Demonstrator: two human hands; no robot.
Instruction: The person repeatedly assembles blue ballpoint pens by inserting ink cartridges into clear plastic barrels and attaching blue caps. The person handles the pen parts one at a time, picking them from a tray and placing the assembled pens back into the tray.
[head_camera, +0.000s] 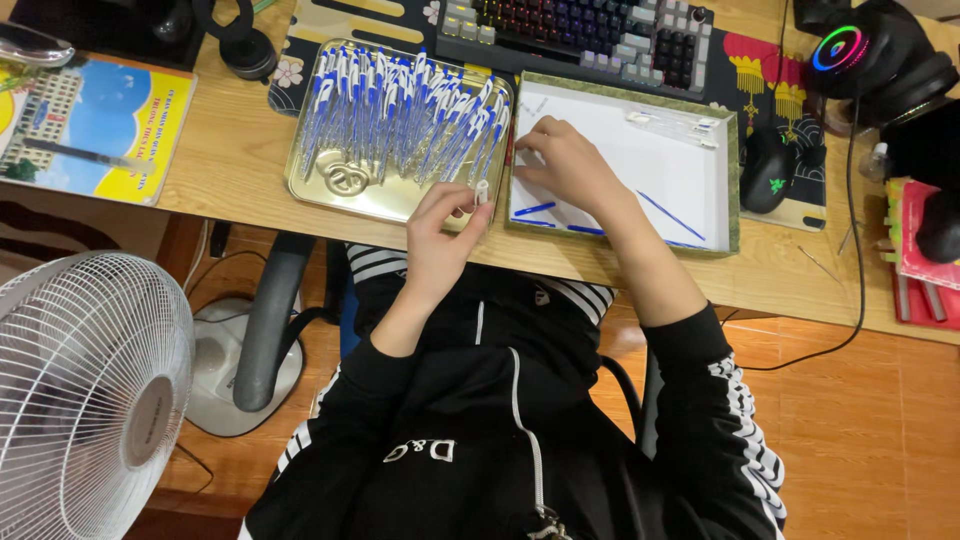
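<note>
1. Counter (240, 150): a gold tray (310, 180) heaped with blue-and-white pens (400, 115) sits at its near edge, touching a white-lined box (735, 180).
2. Right hand (565, 165), in the box's near-left corner: whether its grip holds anything cannot be told; loose blue refills (670, 215) could roll.
3. Left hand (440, 235): narrow grip on a small clear pen part (482, 190), long axis upright, tip up; it could slip off the near edge.

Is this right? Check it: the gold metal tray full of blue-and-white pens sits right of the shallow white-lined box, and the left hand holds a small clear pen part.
Wrong in one respect: the head view shows the gold metal tray of blue-and-white pens left of the shallow white-lined box, not right. The left hand does hold a small clear pen part.
</note>
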